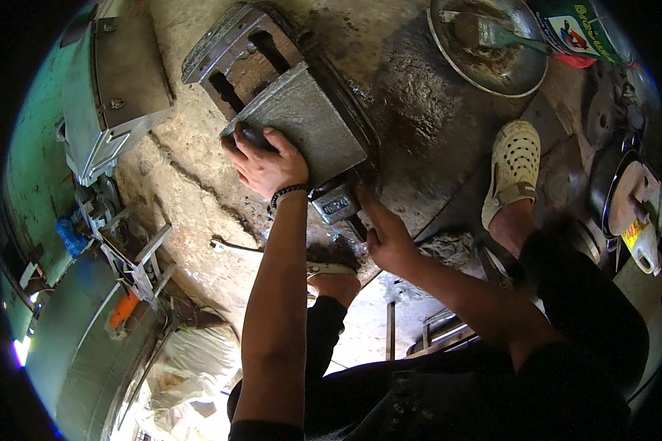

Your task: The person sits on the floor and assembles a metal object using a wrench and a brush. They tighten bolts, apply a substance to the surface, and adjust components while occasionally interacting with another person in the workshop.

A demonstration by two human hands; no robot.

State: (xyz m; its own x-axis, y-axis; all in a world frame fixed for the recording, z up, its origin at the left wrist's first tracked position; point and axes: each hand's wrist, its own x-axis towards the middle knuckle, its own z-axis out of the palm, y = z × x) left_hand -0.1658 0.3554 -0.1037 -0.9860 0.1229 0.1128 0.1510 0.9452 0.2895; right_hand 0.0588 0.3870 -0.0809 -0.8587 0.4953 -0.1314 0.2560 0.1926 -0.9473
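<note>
Oil-stained concrete floor fills the middle of the frame, and on it lies a heavy grey metal casting [294,110], its long axis running from the upper left down toward the lower right, where a small grey fitting [336,204] sits against its low end. My left hand [266,163] lies palm-down with fingers spread, pressing a dark rag [251,134] onto the casting's flat face, while my right hand [386,239] is half-curled just below the fitting, nearer to it; I cannot tell whether it grips anything. At upper right a round metal pan [493,77] holds dark oily liquid and a green-handled brush [502,35].
</note>
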